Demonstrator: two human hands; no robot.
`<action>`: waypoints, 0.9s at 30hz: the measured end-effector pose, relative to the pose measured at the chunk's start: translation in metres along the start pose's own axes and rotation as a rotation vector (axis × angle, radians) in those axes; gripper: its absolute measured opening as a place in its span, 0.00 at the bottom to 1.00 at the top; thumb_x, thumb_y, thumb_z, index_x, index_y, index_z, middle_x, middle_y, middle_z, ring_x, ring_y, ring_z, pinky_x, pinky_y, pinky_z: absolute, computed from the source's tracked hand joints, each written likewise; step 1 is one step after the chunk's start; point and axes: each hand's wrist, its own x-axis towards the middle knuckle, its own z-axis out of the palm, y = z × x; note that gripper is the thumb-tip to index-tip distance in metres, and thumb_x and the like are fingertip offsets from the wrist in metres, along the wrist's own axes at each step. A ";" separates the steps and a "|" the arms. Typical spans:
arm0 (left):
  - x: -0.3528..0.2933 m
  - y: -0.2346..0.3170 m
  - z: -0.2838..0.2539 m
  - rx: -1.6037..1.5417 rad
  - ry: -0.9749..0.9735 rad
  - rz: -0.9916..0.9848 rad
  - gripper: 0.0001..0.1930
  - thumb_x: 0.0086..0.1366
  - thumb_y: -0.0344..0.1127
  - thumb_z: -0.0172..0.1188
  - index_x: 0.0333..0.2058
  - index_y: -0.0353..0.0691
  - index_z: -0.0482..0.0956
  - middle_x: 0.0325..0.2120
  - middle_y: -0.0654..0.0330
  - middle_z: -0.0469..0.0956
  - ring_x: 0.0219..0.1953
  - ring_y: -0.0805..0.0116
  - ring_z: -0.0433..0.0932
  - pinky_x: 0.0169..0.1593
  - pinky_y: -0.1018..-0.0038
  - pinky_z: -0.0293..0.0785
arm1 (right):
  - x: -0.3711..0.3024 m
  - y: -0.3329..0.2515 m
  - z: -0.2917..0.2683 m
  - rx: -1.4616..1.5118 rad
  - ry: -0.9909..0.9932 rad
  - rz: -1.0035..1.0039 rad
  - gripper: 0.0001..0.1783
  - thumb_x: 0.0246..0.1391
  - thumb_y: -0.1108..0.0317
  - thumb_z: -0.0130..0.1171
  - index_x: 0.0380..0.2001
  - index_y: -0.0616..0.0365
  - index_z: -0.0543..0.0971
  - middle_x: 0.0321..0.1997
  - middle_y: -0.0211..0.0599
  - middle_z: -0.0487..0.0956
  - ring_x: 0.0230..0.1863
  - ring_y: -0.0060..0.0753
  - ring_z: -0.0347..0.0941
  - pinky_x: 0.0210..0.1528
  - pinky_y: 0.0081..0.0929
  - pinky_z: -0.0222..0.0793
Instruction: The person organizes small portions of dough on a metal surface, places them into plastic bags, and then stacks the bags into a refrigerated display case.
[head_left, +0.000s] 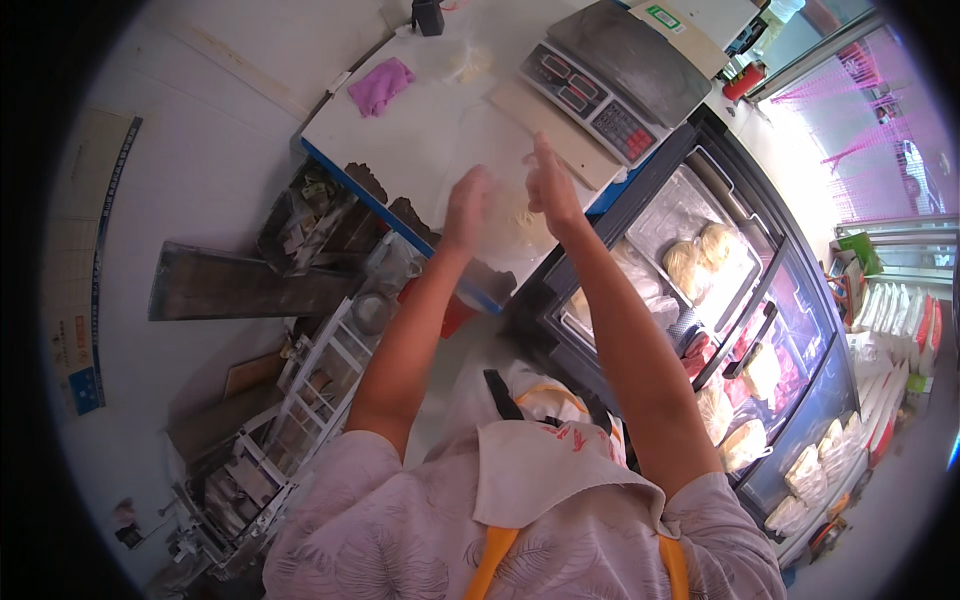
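A thin clear plastic bag [508, 235], hazy in outline, spreads over the white tabletop between my hands. Some pale strands that look like noodles [524, 214] show in it. On its left side is my left hand [468, 208], its fingers smeared by motion, so their grip is unclear. My right hand [551, 188] is at the bag's right edge, one finger pointing up and the others curled in toward the plastic.
A digital scale [620, 85] stands at the back right, with a pale board [555, 130] before it. A pink cloth [381, 87] lies back left. Dark torn patches mark the table's blue edge [400, 228]. A glass-topped display case [700, 260] holding bagged food adjoins at right; a white rack [310, 385] stands lower left.
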 end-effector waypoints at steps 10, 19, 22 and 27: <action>0.029 -0.033 0.027 0.178 -0.002 0.055 0.19 0.82 0.48 0.52 0.53 0.38 0.80 0.33 0.70 0.78 0.30 0.82 0.72 0.32 0.81 0.67 | 0.042 0.062 0.005 0.088 0.122 -0.162 0.14 0.73 0.62 0.57 0.42 0.65 0.81 0.32 0.36 0.79 0.32 0.31 0.78 0.34 0.31 0.72; 0.038 -0.040 0.025 0.377 0.192 0.156 0.17 0.77 0.42 0.55 0.45 0.34 0.85 0.39 0.47 0.85 0.41 0.58 0.84 0.48 0.63 0.79 | -0.007 0.026 0.018 0.418 0.008 -0.077 0.17 0.72 0.61 0.59 0.47 0.67 0.87 0.34 0.29 0.82 0.33 0.22 0.74 0.37 0.24 0.70; 0.034 -0.032 0.041 0.409 0.230 0.109 0.16 0.76 0.41 0.55 0.45 0.34 0.85 0.38 0.47 0.85 0.40 0.58 0.84 0.48 0.62 0.79 | -0.001 0.044 0.006 0.086 0.122 -0.271 0.16 0.70 0.63 0.63 0.43 0.68 0.88 0.32 0.28 0.82 0.32 0.21 0.75 0.36 0.21 0.69; 0.011 -0.007 0.049 0.432 0.270 0.318 0.13 0.76 0.39 0.64 0.41 0.33 0.88 0.24 0.65 0.80 0.27 0.79 0.73 0.33 0.76 0.71 | 0.014 0.041 0.001 -0.037 0.271 -0.188 0.13 0.65 0.67 0.65 0.36 0.70 0.86 0.28 0.34 0.83 0.27 0.21 0.75 0.34 0.23 0.72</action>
